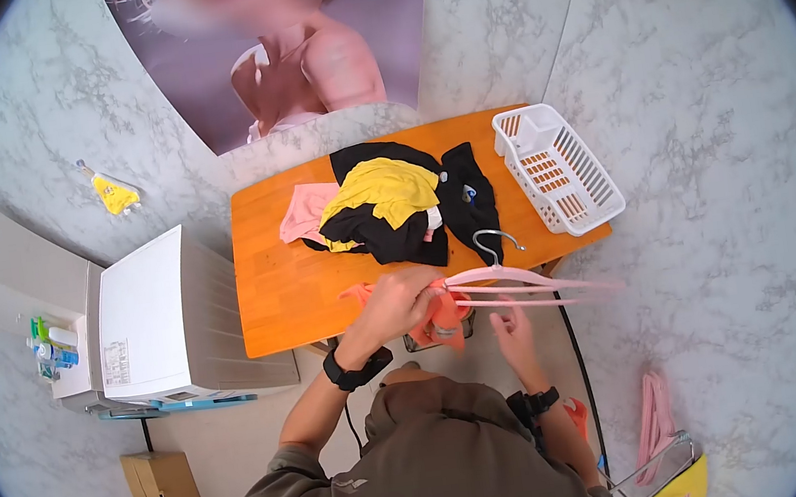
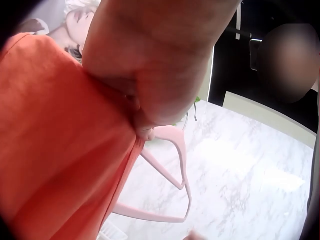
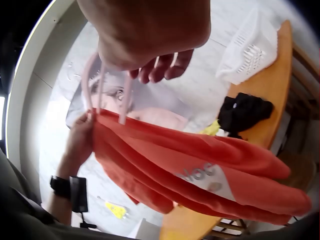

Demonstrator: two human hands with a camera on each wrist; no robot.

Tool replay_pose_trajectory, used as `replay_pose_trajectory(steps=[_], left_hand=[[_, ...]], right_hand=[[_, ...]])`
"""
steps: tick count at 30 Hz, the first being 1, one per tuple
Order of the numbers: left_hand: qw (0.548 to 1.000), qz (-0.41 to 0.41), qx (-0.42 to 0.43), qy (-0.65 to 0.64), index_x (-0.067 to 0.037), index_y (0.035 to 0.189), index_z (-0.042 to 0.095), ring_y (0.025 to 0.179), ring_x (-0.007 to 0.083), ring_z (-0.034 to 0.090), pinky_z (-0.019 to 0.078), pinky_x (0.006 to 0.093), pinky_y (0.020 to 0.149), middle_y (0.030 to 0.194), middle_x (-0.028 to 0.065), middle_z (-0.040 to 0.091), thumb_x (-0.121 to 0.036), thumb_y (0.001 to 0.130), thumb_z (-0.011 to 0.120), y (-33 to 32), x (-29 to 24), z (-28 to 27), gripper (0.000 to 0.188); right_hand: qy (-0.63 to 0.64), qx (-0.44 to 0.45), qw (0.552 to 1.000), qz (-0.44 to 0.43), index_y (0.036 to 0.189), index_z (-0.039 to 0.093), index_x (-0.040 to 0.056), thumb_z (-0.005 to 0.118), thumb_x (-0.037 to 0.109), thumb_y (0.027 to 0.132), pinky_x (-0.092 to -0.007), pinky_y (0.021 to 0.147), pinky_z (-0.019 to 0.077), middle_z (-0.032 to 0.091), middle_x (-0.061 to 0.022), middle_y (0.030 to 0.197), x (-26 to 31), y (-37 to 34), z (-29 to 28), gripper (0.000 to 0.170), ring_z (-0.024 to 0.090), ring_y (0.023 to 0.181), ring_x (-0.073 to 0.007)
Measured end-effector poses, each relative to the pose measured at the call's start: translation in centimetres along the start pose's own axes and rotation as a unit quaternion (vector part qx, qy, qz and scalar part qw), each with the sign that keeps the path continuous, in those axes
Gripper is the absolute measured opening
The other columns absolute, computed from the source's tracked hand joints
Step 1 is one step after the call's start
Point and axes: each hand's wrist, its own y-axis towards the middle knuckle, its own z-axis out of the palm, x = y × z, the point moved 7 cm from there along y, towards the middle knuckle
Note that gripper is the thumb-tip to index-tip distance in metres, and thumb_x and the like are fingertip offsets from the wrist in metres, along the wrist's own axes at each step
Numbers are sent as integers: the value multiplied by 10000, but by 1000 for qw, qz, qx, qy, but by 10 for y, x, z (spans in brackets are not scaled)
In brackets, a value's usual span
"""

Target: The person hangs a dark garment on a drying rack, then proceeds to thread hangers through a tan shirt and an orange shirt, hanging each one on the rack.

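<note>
My left hand (image 1: pixel 399 302) pinches an orange garment (image 1: pixel 442 321) together with a pink hanger (image 1: pixel 501 274) in front of the table. In the left wrist view the fingers grip the orange cloth (image 2: pixel 65 135) at its edge, with the hanger (image 2: pixel 184 155) sticking out past it. The right wrist view has the hanger bars (image 3: pixel 101 90) entering the garment (image 3: pixel 200 160), which bears a white print with letters. My right hand (image 1: pixel 515 333) is below the hanger, apart from it in the head view, its fingers (image 3: pixel 165 67) loosely bent and holding nothing.
On the wooden table (image 1: pixel 276 303) lie black, yellow (image 1: pixel 381 191) and pink clothes (image 1: pixel 307 210), with a white basket (image 1: pixel 562 169) at the right. A white appliance (image 1: pixel 143 319) stands left. Pink hangers (image 1: pixel 653 426) hang at lower right, near a cardboard box's opposite side.
</note>
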Motion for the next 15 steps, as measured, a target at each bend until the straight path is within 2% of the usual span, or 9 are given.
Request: replay_pose_trajectory(steps=[2,5,6,8,9,10,12,14,15], left_hand=[[1000,12,2,-11,21,948,620,807,374,624,506,402,700,841,186,640,-37,798,627,-1,-6,3,161],[999,22,3,-28,28,953,622,808,379,626,506,401,701,854,194,640,-15,792,613,1,-10,6,167],[999,22,0,-33,31,953,622,802,381,626,505,403,696,859,198,640,-5,789,605,3,-10,6,169],[999,15,-3,-39,31,954,622,800,381,625,504,401,695,863,197,641,-5,793,603,2,-9,5,166],[999,10,-5,-45,31,955,621,798,381,624,502,399,694,868,195,641,-5,798,601,2,-7,4,163],[999,10,-7,-44,31,955,621,798,381,624,502,399,694,868,195,641,-5,798,601,2,-6,3,163],[998,-17,-7,-66,29,961,620,796,384,621,501,392,695,861,191,638,-16,815,603,-3,0,4,154],[997,-15,-28,-68,21,953,625,748,354,618,494,370,664,824,180,628,-31,836,610,-4,2,1,129],[996,-13,-52,-68,12,945,630,700,324,616,487,349,633,787,169,619,-46,858,617,-3,3,-3,106]], right_hand=[[-4,18,1000,10,1232,546,13,595,148,929,-228,647,472,638,-45,1004,-3,11,13,335,562,766,-88],[-11,206,972,115,1352,454,22,596,160,925,-273,807,488,608,-82,1152,-21,15,51,470,602,942,-157],[-12,209,971,114,1352,454,22,596,160,925,-273,807,488,608,-82,1152,-29,18,54,470,602,942,-157],[8,253,965,67,1341,458,16,584,149,927,-318,888,471,588,-122,1209,-35,20,70,452,584,1059,-196],[13,173,985,-7,1338,455,12,537,176,952,-346,918,457,588,-152,1218,-29,19,68,427,572,1109,-229],[13,175,984,-8,1338,455,12,537,176,952,-346,918,457,588,-152,1218,-30,22,68,427,572,1109,-229],[-80,166,981,-68,1372,435,43,476,201,999,-255,694,517,610,-67,1031,-21,23,66,408,602,824,-118],[-59,195,978,-49,1356,446,29,411,254,1020,-302,729,515,636,-117,1034,-8,17,64,406,632,821,-180],[-87,227,970,-4,1329,448,14,394,268,1015,-365,805,490,632,-182,1049,-3,13,65,408,617,908,-301]])
